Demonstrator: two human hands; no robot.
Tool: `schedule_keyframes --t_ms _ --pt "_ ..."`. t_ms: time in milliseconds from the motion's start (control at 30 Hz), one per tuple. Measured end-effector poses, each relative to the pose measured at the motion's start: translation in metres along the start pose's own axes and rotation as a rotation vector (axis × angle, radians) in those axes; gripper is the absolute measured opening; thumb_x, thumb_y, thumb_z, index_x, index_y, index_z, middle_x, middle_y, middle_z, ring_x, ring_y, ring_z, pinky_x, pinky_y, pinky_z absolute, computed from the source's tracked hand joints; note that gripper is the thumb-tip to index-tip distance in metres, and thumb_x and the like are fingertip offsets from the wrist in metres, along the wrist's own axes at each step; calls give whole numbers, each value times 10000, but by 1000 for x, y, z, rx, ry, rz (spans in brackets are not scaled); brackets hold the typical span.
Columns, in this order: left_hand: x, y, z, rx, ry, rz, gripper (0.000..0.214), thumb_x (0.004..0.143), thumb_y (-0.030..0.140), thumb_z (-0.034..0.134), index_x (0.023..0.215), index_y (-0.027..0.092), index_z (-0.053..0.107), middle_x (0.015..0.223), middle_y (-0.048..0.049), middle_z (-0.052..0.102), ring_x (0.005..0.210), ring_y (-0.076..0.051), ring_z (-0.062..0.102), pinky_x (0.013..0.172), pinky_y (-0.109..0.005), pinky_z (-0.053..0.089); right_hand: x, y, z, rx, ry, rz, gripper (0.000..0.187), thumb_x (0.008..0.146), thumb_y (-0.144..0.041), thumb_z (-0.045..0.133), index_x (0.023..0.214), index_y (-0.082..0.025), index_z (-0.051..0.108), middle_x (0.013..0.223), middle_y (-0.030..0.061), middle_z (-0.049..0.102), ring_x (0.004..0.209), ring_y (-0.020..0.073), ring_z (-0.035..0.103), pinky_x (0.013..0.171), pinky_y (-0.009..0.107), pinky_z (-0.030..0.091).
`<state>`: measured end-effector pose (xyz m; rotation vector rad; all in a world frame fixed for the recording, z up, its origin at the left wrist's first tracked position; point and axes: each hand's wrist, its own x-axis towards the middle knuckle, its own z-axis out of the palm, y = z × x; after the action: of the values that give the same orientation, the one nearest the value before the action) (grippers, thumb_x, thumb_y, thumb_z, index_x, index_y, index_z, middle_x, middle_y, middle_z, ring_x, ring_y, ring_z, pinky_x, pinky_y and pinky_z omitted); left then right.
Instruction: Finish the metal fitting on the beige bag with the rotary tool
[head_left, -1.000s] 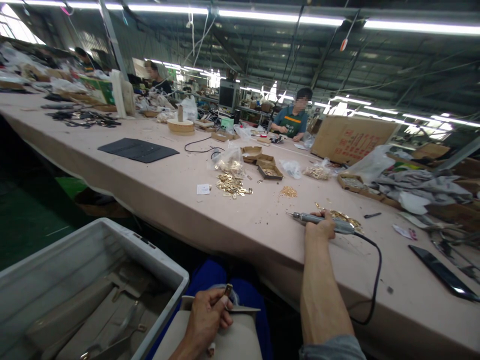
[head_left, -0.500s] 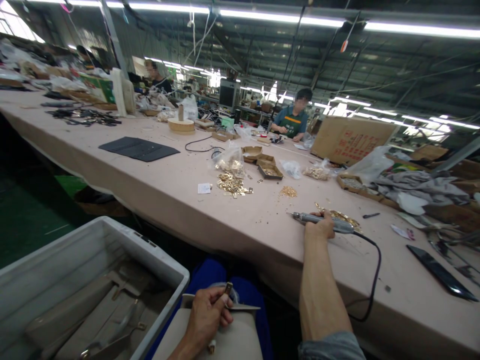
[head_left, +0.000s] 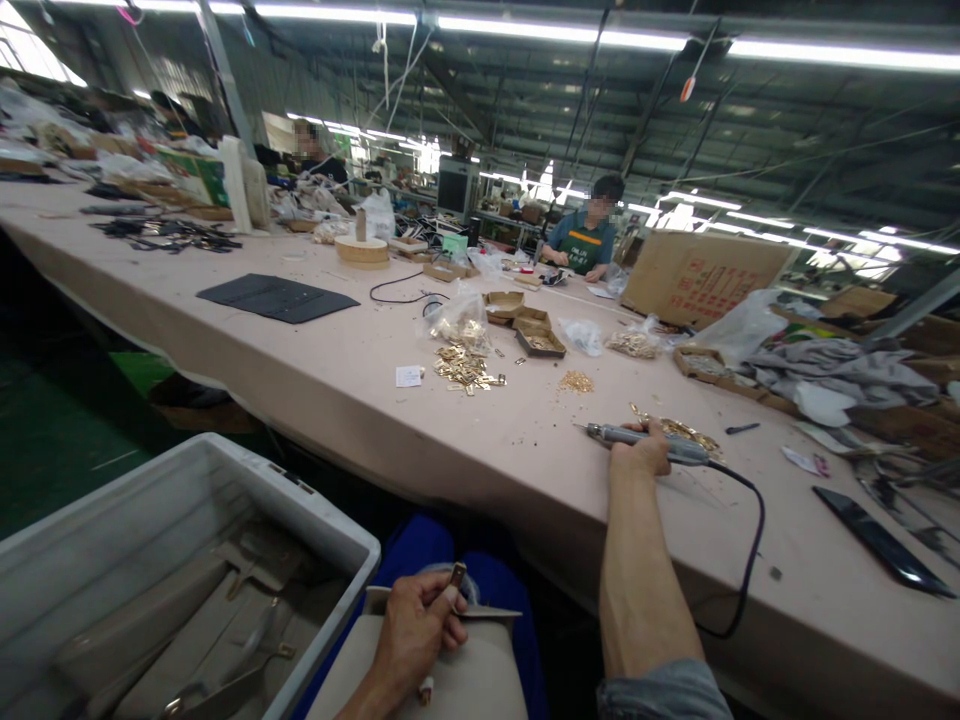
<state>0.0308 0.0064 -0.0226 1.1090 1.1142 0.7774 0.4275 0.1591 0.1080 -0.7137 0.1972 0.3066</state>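
My right hand (head_left: 643,450) is closed around a grey electric screwdriver (head_left: 686,452), its thin tip pointing left just over the table and a black cable trailing off its back end. Low in the view, my left hand (head_left: 420,625) pinches a small metal fitting (head_left: 457,574) that stands up between thumb and finger. Under that hand a beige bag piece (head_left: 480,665) lies across my lap; what the lower fingers touch is partly hidden. Gold metal pieces (head_left: 686,434) lie just behind the screwdriver.
A grey plastic crate (head_left: 349,560) with beige bag pieces stands at my left. On the table (head_left: 337,400) are a heap of gold fittings (head_left: 466,368), tiny gold parts (head_left: 576,382), small cardboard boxes (head_left: 541,342) and a black panel (head_left: 277,298). A co-worker (head_left: 585,245) sits across.
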Motion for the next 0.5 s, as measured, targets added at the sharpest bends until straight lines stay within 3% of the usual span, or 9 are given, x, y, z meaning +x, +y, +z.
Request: schedule_keyframes --t_ms 200,500 --pt "-3 3 -2 0 -18 11 510 796 626 669 777 118 720 573 -105 711 462 -171 644 474 -232 481 1 -1 1 -4 96 -29 352 823 -72 696 864 -234 386 793 -59 585 491 88 521 344 174 465" --pt "0 5 -2 -10 -33 21 488 798 613 690 774 127 719 568 -87 708 461 -169 645 481 -237 493 -14 -11 3 7 11 -9 329 857 -93 677 840 -231 379 749 -77 538 481 76 479 378 176 453"
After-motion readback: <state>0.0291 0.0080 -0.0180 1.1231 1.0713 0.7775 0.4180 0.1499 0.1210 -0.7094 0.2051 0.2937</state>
